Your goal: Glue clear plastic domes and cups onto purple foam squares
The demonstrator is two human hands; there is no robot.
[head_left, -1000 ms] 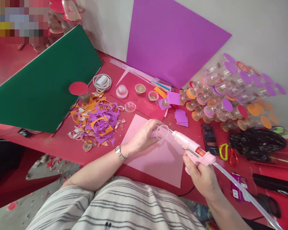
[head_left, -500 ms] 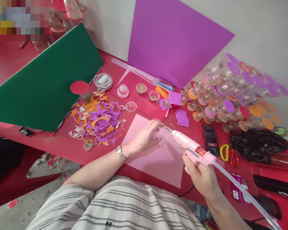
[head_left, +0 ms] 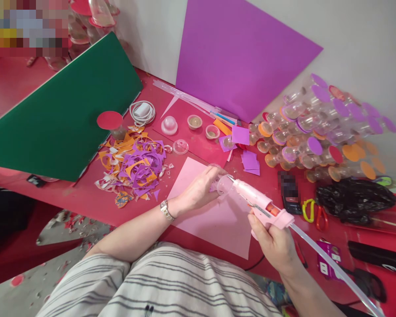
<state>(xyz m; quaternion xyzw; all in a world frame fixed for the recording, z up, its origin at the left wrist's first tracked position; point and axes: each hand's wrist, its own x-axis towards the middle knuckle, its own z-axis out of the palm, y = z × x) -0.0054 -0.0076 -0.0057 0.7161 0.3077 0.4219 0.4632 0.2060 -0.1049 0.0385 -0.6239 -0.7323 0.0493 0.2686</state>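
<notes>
My left hand [head_left: 203, 187] is closed around a clear plastic cup [head_left: 223, 185] with its round rim turned to the right; the fingers partly hide it. In my right hand [head_left: 275, 242] is a pink hot glue gun [head_left: 255, 198], gripped by the handle. A long clear glue stick [head_left: 330, 262] sticks out of its back end. The gun's metal nozzle is at the cup's rim; I cannot tell whether they touch. Both hands are above a pink sheet [head_left: 214, 229] lying on the red table [head_left: 145, 215].
Paper scraps [head_left: 141, 163] are heaped at left, before a green board [head_left: 72, 114]. Clear cups with coloured discs [head_left: 317, 127] are stacked at right, near scissors [head_left: 313, 213], a phone [head_left: 289, 191] and a black plastic bag [head_left: 353, 200]. Purple squares [head_left: 251, 161] lie behind the hands.
My right hand and the glue gun have moved slightly left, bringing the nozzle a little further over the cup's rim. My left hand and the cup have hardly moved.
</notes>
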